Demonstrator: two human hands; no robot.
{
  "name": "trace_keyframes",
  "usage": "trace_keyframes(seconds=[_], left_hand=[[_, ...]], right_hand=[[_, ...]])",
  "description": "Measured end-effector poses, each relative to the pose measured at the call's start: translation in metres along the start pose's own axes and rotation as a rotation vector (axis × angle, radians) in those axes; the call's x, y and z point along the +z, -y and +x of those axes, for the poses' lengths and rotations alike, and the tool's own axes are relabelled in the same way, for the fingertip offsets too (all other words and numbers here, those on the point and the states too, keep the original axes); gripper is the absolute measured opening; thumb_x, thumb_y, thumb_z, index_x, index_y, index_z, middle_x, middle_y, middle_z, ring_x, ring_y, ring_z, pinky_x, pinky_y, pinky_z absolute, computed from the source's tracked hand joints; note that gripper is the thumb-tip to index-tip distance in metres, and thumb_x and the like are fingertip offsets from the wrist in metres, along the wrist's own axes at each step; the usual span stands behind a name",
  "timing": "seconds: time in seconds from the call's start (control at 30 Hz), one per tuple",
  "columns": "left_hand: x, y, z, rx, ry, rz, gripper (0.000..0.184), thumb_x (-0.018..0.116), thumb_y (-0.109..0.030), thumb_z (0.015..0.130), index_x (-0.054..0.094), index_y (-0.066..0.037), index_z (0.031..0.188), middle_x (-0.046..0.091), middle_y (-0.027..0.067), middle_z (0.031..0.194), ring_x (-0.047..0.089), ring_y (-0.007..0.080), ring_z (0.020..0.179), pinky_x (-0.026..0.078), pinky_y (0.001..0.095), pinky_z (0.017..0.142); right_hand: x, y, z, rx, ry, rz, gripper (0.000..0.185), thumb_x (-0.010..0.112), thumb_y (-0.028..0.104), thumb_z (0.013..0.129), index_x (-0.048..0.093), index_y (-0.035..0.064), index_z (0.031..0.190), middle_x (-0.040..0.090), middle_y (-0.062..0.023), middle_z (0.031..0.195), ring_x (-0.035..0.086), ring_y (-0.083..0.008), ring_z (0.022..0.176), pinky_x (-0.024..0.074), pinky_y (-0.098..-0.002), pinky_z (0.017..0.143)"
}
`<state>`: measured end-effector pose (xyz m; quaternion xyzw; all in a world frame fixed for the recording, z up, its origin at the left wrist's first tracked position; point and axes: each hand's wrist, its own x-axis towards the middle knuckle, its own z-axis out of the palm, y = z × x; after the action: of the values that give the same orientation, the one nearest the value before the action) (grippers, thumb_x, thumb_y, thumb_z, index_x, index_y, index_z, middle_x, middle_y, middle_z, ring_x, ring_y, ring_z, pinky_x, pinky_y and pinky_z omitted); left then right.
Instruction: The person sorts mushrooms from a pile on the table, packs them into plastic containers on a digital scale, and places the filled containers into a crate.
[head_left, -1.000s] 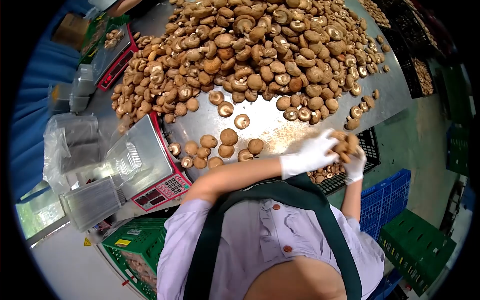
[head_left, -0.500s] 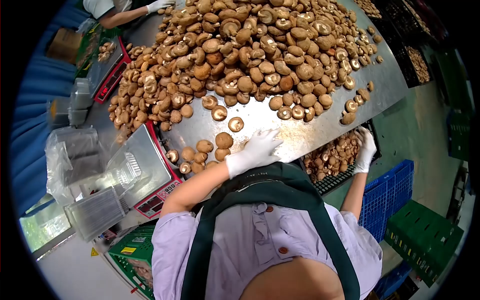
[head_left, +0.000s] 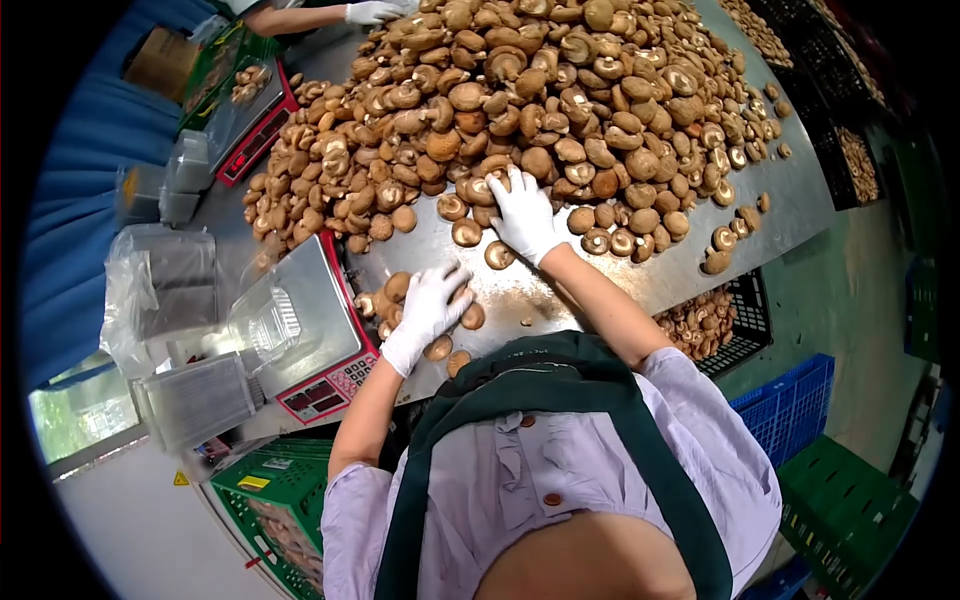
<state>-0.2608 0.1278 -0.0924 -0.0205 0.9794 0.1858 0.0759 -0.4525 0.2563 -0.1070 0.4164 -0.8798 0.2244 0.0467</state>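
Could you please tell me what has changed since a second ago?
The handful of brown mushrooms held over the black plastic crate was let go. The white-gloved left hand moved left to loose brown mushrooms near the red metal scale; the white-gloved right hand moved forward and left to the front edge of the brown mushroom pile. The scale and its clear plastic box stayed put.

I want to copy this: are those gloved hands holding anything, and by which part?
I can't tell: the right hand is at the edge of the mushroom pile, the left hand over loose mushrooms, hiding any grip.
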Motion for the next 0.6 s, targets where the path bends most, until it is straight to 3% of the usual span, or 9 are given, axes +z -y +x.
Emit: trace_keyframes(seconds=[0.07, 0.13, 0.3, 0.33, 0.4, 0.5, 0.53, 0.57, 0.6], left_hand=[[-0.001, 0.007, 0.015, -0.085, -0.317, -0.233, 0.039, 0.060, -0.029, 0.086, 0.060, -0.011, 0.120, 0.053, 0.0162, 0.127, 0.052, 0.0350, 0.112, 0.041, 0.0440, 0.095], [0.000, 0.013, 0.039, -0.190, -0.464, -0.208, 0.045, 0.061, -0.025, 0.084, 0.056, -0.008, 0.125, 0.048, 0.0204, 0.134, 0.048, 0.0379, 0.119, 0.040, 0.0429, 0.100], [0.011, 0.032, 0.093, -0.153, -0.455, -0.089, 0.058, 0.063, -0.017, 0.074, 0.052, -0.019, 0.131, 0.031, 0.0182, 0.147, 0.034, 0.0380, 0.132, 0.033, 0.0456, 0.106], [0.019, 0.040, 0.096, -0.110, -0.356, -0.324, 0.061, 0.065, -0.016, 0.072, 0.052, -0.019, 0.132, 0.033, 0.0176, 0.147, 0.033, 0.0381, 0.133, 0.031, 0.0432, 0.109], [0.006, 0.027, 0.088, -0.119, -0.285, -0.147, 0.053, 0.065, -0.017, 0.072, 0.057, -0.015, 0.125, 0.038, 0.0161, 0.144, 0.036, 0.0382, 0.131, 0.032, 0.0444, 0.107], [0.002, 0.025, 0.068, 0.011, -0.316, -0.045, 0.041, 0.064, -0.018, 0.073, 0.062, -0.011, 0.114, 0.045, 0.0164, 0.135, 0.043, 0.0371, 0.122, 0.036, 0.0477, 0.101], [0.005, 0.023, 0.061, 0.056, -0.386, -0.046, 0.034, 0.064, -0.019, 0.075, 0.063, -0.009, 0.108, 0.053, 0.0141, 0.124, 0.046, 0.0347, 0.119, 0.037, 0.0473, 0.098], [0.005, 0.023, 0.053, 0.075, -0.362, -0.050, 0.032, 0.064, -0.020, 0.076, 0.063, -0.010, 0.106, 0.056, 0.0123, 0.120, 0.046, 0.0338, 0.118, 0.036, 0.0469, 0.098], [0.004, 0.025, 0.045, 0.094, -0.340, -0.052, 0.029, 0.064, -0.021, 0.077, 0.063, -0.010, 0.104, 0.058, 0.0105, 0.116, 0.047, 0.0329, 0.117, 0.036, 0.0465, 0.097]], right_hand=[[0.003, 0.001, -0.011, -0.069, 0.032, 0.000, 0.055, 0.070, 0.018, 0.072, 0.050, 0.0055, 0.121, 0.051, -0.0152, 0.118, 0.047, -0.0325, 0.112, 0.0454, -0.0406, 0.086], [-0.005, 0.010, -0.024, -0.102, -0.010, 0.099, 0.051, 0.068, 0.017, 0.074, 0.050, 0.0063, 0.121, 0.052, -0.0158, 0.118, 0.047, -0.0324, 0.111, 0.0456, -0.0413, 0.085], [0.002, 0.013, -0.067, -0.145, 0.078, 0.161, 0.029, 0.062, 0.018, 0.077, 0.059, 0.0090, 0.104, 0.051, -0.0174, 0.124, 0.047, -0.0360, 0.115, 0.0459, -0.0431, 0.091], [-0.004, 0.009, -0.072, -0.140, 0.080, 0.157, 0.029, 0.062, 0.018, 0.077, 0.059, 0.0090, 0.104, 0.051, -0.0174, 0.124, 0.047, -0.0360, 0.115, 0.0459, -0.0431, 0.091], [-0.014, 0.002, -0.083, -0.134, 0.163, 0.289, 0.028, 0.065, 0.020, 0.078, 0.062, 0.0120, 0.105, 0.051, -0.0136, 0.129, 0.047, -0.0346, 0.117, 0.0457, -0.0412, 0.092], [-0.021, -0.016, -0.101, -0.123, 0.146, 0.460, 0.022, 0.066, 0.014, 0.078, 0.065, 0.0106, 0.100, 0.060, -0.0100, 0.117, 0.054, -0.0318, 0.110, 0.0474, -0.0379, 0.090], [-0.021, -0.022, -0.106, -0.120, 0.139, 0.558, 0.020, 0.065, 0.012, 0.078, 0.066, 0.0097, 0.098, 0.062, -0.0098, 0.113, 0.056, -0.0312, 0.106, 0.0483, -0.0370, 0.089], [-0.027, -0.024, -0.108, -0.115, 0.157, 0.577, 0.017, 0.063, 0.015, 0.079, 0.067, 0.0083, 0.094, 0.066, -0.0083, 0.097, 0.059, -0.0297, 0.097, 0.0502, -0.0375, 0.083], [-0.029, -0.025, -0.110, -0.117, 0.159, 0.578, 0.017, 0.063, 0.015, 0.079, 0.067, 0.0083, 0.094, 0.066, -0.0083, 0.097, 0.059, -0.0297, 0.097, 0.0502, -0.0375, 0.083]])
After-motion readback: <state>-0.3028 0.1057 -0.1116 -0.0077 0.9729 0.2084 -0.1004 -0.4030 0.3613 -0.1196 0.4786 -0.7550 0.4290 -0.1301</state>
